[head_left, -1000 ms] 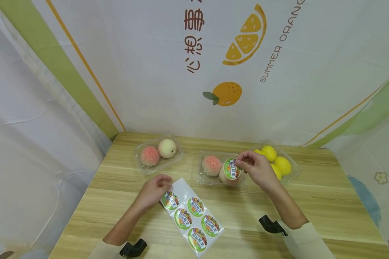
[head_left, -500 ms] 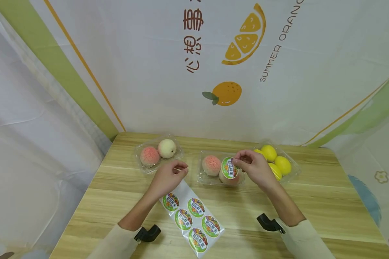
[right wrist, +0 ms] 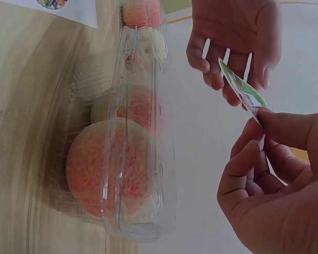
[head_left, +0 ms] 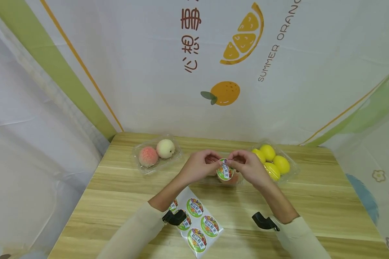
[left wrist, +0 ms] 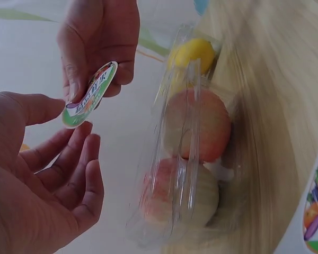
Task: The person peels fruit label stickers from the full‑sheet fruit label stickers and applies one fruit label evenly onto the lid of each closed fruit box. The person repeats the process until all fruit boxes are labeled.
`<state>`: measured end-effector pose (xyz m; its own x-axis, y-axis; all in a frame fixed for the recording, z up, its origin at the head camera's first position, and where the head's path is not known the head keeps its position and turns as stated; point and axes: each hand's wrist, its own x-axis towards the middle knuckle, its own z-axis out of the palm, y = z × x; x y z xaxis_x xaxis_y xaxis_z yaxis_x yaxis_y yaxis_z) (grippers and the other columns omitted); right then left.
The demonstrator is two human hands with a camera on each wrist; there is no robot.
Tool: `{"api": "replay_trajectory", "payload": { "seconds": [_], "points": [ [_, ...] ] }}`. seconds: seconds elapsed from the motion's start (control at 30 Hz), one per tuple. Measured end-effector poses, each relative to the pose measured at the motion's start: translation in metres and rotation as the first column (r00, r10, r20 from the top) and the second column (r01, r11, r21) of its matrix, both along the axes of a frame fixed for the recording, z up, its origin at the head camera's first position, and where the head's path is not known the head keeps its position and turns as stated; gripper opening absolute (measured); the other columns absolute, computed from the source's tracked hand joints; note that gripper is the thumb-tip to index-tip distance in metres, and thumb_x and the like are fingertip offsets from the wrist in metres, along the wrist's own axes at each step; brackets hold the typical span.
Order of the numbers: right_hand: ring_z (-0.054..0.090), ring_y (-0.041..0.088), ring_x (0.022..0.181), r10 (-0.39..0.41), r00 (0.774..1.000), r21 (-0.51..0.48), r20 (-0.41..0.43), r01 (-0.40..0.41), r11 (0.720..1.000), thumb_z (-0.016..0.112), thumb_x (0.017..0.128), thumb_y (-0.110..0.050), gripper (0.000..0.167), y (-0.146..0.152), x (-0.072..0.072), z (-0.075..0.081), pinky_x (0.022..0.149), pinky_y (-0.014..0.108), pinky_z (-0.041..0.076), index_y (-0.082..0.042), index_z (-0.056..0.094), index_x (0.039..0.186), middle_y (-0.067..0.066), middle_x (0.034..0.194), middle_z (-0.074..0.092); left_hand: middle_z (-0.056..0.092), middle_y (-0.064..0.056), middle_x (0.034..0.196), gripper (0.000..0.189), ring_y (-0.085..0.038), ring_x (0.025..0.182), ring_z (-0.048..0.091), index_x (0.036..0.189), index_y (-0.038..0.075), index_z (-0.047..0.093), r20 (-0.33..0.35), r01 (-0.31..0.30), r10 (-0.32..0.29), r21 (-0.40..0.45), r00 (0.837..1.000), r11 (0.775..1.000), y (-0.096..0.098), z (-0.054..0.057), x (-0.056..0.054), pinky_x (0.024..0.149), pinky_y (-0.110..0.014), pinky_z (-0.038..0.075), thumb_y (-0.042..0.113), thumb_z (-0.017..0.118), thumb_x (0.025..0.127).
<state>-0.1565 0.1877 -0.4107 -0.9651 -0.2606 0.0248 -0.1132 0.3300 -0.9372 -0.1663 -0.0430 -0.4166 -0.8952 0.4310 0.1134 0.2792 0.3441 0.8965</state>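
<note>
My right hand [head_left: 251,168] pinches a round fruit-label sticker [head_left: 225,169] by its edge, between thumb and fingers. Facing it from the left is my left hand [head_left: 199,166], its thumb and fingers spread apart around the sticker's free edge, thumb tip right at the label in the left wrist view. Both hands are above a clear plastic clamshell box [right wrist: 167,211], lid down, with two peaches inside, one a reddish peach [right wrist: 108,166]. From the head, the hands cover much of that box. A white sticker sheet [head_left: 183,197] lies on the table below my left forearm, which partly hides it.
Another clear box [head_left: 162,166] with two peaches stands at the back left of the wooden table [head_left: 94,201]. At the back right, a third box holds several yellow lemons [head_left: 281,164]. A printed curtain [head_left: 149,72] hangs right behind the table.
My left hand has left the sticker sheet and moved right and up, up to the label. My right hand has shifted slightly left, still pinching the sticker.
</note>
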Motion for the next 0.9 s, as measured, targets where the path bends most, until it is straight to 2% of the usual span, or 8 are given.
{"api": "replay_trajectory", "payload": {
  "seconds": [0.13, 0.3, 0.5, 0.73, 0.9],
  "points": [
    [0.063, 0.022, 0.082, 0.014, 1.0, 0.006, -0.006, -0.014, 1.0, 0.075, 0.105, -0.007, 0.01, -0.001, -0.001, 0.001, 0.076, 0.033, 0.055, 0.003, 0.072, 0.107, 0.012, 0.096, 0.071, 0.076, -0.002, 0.103, 0.023, -0.012, 0.093, 0.071, 0.117, 0.005, 0.079, 0.008, 0.017, -0.017, 0.006, 1.0, 1.0, 0.006, 0.0, -0.004, 0.083, -0.029, 0.059, 0.024, 0.075, 0.106],
    [0.064, 0.021, 0.08, 0.035, 0.999, -0.025, 0.008, -0.035, 0.999, 0.077, 0.102, -0.003, 0.011, -0.001, -0.002, 0.001, 0.074, 0.031, 0.057, 0.005, 0.071, 0.108, 0.013, 0.095, 0.071, 0.075, -0.001, 0.096, 0.017, -0.011, 0.086, 0.07, 0.11, 0.004, 0.079, 0.012, 0.007, -0.007, 0.01, 1.0, 1.0, 0.01, 0.0, -0.004, 0.077, -0.026, 0.058, 0.019, 0.077, 0.104],
    [0.065, 0.025, 0.086, 0.05, 0.998, -0.043, 0.033, -0.049, 0.998, 0.08, 0.093, 0.005, 0.024, -0.001, -0.002, -0.001, 0.072, 0.028, 0.057, 0.006, 0.067, 0.113, 0.014, 0.097, 0.068, 0.075, -0.001, 0.094, 0.013, -0.01, 0.084, 0.07, 0.108, 0.003, 0.079, 0.027, -0.016, 0.015, 0.025, 1.0, 1.0, 0.012, -0.002, -0.004, 0.075, -0.025, 0.057, 0.015, 0.077, 0.103],
    [0.06, 0.028, 0.09, 0.043, 0.999, -0.003, 0.032, -0.043, 0.999, 0.083, 0.088, 0.006, 0.038, -0.002, -0.003, -0.002, 0.071, 0.026, 0.053, 0.006, 0.064, 0.12, 0.017, 0.105, 0.065, 0.076, -0.001, 0.093, 0.013, -0.011, 0.084, 0.071, 0.108, 0.003, 0.079, 0.035, -0.065, 0.064, 0.019, 0.997, 0.998, 0.014, -0.004, -0.005, 0.073, -0.026, 0.057, 0.015, 0.077, 0.102],
    [0.06, 0.026, 0.089, 0.024, 0.999, 0.012, 0.035, -0.025, 1.0, 0.085, 0.088, 0.003, 0.045, -0.003, -0.002, -0.001, 0.069, 0.026, 0.053, 0.006, 0.062, 0.126, 0.019, 0.117, 0.064, 0.077, -0.001, 0.094, 0.014, -0.012, 0.086, 0.071, 0.108, 0.004, 0.079, 0.05, -0.106, 0.106, 0.008, 0.993, 0.994, 0.015, -0.004, -0.007, 0.073, -0.027, 0.057, 0.017, 0.077, 0.102]
  ]
}}
